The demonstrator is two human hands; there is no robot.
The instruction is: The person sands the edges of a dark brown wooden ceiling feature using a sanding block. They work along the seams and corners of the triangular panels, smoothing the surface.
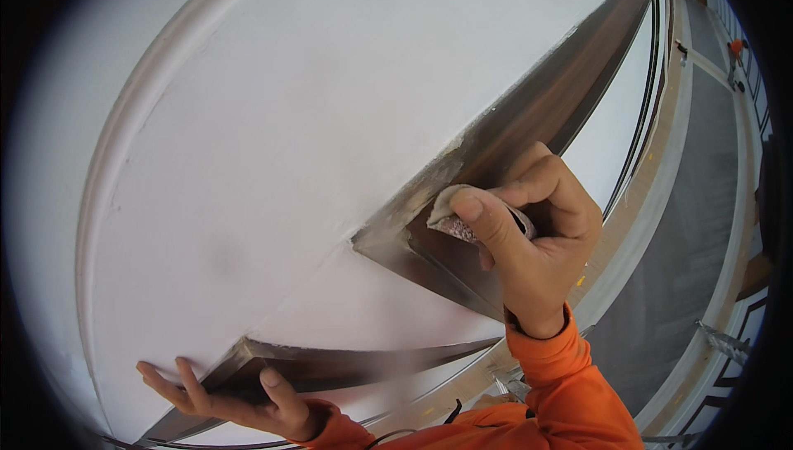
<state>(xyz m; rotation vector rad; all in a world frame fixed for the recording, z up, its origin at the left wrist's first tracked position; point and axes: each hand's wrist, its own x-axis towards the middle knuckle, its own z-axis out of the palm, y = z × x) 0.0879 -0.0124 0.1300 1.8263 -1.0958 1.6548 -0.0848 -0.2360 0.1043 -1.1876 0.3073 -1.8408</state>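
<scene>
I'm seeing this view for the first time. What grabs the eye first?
The right hand, in an orange sleeve, presses a folded piece of sandpaper against the edge of a dark metal strip right of centre. Around it spreads a big white wall. At the lower left, the left hand rests flat by a second dark strip.

Bare hands (529, 235) emerge from bright orange long sleeves (553, 367).

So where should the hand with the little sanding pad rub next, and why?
Probably a short stroke up along the pale edge. The right hand pinches a folded sanding pad against the dark metal strip near its corner, where rough whitish crust still lines the border with the white wall. The left hand rests open on the lower strip.
</scene>
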